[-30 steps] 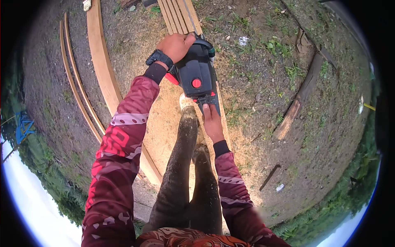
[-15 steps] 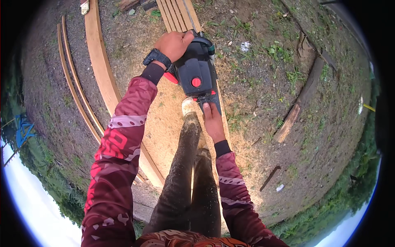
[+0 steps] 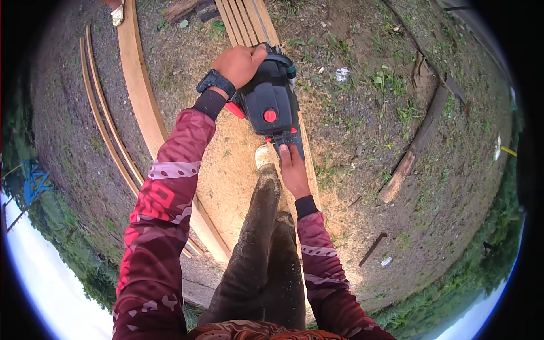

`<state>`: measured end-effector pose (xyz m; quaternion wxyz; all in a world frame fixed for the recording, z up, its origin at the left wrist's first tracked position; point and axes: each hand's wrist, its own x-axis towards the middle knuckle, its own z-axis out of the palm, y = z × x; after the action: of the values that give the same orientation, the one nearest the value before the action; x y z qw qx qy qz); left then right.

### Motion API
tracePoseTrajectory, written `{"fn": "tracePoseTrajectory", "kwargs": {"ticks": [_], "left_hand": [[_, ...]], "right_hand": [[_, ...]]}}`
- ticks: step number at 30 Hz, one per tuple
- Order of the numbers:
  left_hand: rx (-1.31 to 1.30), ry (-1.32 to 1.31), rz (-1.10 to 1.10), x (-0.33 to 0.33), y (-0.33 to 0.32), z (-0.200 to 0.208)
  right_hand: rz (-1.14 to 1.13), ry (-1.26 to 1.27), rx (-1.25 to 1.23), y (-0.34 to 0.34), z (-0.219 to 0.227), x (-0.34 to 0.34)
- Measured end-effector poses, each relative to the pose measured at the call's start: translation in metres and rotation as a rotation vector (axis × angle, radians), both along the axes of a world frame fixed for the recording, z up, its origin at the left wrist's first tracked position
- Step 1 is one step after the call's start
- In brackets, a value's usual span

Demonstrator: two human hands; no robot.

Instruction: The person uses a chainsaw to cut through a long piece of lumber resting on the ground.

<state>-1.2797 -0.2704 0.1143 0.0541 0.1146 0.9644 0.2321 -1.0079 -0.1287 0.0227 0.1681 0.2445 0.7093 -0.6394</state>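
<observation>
A black chainsaw point(image 3: 267, 93) with red parts rests low over a long timber point(image 3: 238, 20) that has several parallel slits along its far part. Its bar points away from me, in line with the wood. My left hand point(image 3: 241, 67), with a black watch at the wrist, is closed round the front handle at the saw's far left side. Around the rear handle, at the near end, my right hand point(image 3: 293, 170) is wrapped; its thumb lies on top and its other fingers are mostly hidden.
To the left lie a wide plank point(image 3: 136, 79) and two thin strips point(image 3: 101, 113). A person's foot point(image 3: 117, 16) shows at the plank's far end. Sawdust point(image 3: 226, 175) covers the ground round my boots. A branch point(image 3: 416, 141) and a dark stick point(image 3: 372, 249) lie to the right.
Both hands keep their hold on the chainsaw, which stays almost in place. My forward boot shows slightly nearer and to the right. The surroundings shift slightly in view.
</observation>
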Motion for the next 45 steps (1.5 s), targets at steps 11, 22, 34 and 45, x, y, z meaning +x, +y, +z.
{"fn": "tracePoseTrajectory", "kwargs": {"ticks": [11, 22, 34, 45], "left_hand": [[-0.011, 0.004, -0.016, -0.046, -0.009, 0.008], [0.017, -0.022, 0.008, -0.085, -0.013, 0.020], [-0.148, 0.160, -0.196, -0.194, -0.055, 0.007], [-0.090, -0.029, 0.001, -0.124, -0.018, 0.035]], "right_hand": [[0.002, -0.036, -0.013, -0.008, 0.011, -0.050], [-0.040, -0.006, -0.047, -0.016, 0.012, -0.086], [0.064, 0.032, 0.150, -0.029, 0.064, -0.165], [0.050, 0.037, 0.158, -0.010, 0.053, -0.123]]}}
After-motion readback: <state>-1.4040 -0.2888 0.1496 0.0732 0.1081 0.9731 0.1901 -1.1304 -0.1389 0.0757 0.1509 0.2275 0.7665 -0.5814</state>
